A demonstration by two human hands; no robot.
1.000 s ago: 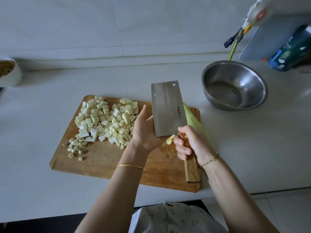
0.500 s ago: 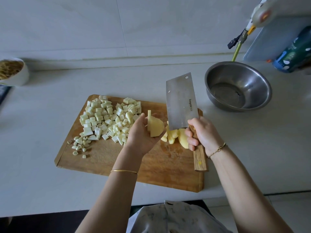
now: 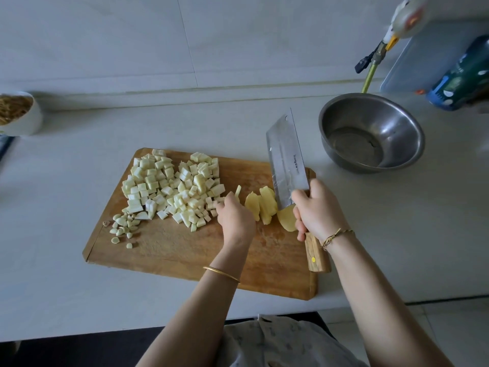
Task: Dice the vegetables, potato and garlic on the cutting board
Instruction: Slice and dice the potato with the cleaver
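Observation:
A wooden cutting board (image 3: 169, 250) lies on the pale counter. A heap of pale diced vegetable (image 3: 172, 186) covers its far left part, with chopped garlic pieces (image 3: 123, 226) below it. Yellow potato slices (image 3: 262, 206) lie near the board's right side. My left hand (image 3: 234, 217) rests on the board beside the slices and pinches one thin potato slice (image 3: 238, 192) upright. My right hand (image 3: 318, 211) grips the wooden handle of a cleaver (image 3: 287, 165), its blade tilted up over the slices.
An empty steel bowl (image 3: 370, 133) stands right of the board. A white bowl of noodle-like food (image 3: 18, 112) sits at the far left. A blue bottle (image 3: 460, 78) and a yellow hose fitting (image 3: 370, 72) are at the back right. The counter's front edge runs just below the board.
The cleaver has swung from flat over the board to tilted on the right, uncovering the potato slices. My left hand has dropped from the blade to the board, holding a slice.

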